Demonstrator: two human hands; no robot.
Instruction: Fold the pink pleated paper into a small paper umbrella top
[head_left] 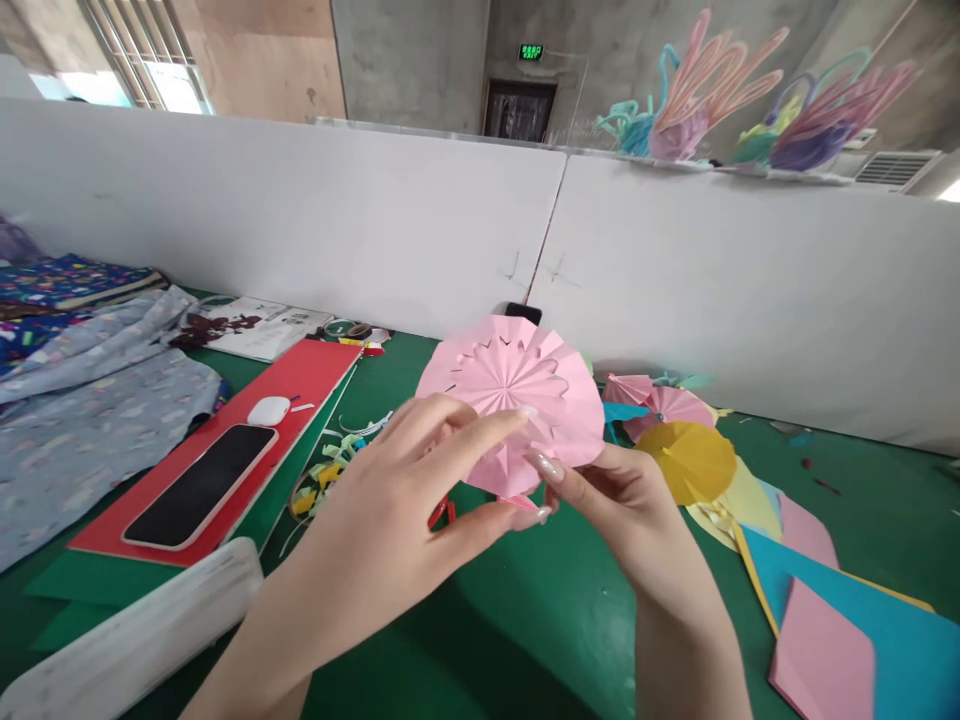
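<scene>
A round pink pleated paper disc (504,375), with creases fanning out from its centre and a ring of small cut slits, is held up above the green table. My left hand (405,500) grips its near left side, index finger across the front and thumb below the lower edge. My right hand (622,500) pinches the lower right edge between thumb and fingers. A small folded pink flap shows at the bottom edge by both thumbs. Beneath my left hand lies a red object (442,513), mostly hidden.
A phone (202,485) and white earbud case (268,410) rest on red board (315,375) at left, near paper scraps (330,475) and a white box (142,640). Right are a yellow paper disc (686,462), pink fans (667,410) and blue paper (900,620). A white partition (375,220) stands behind.
</scene>
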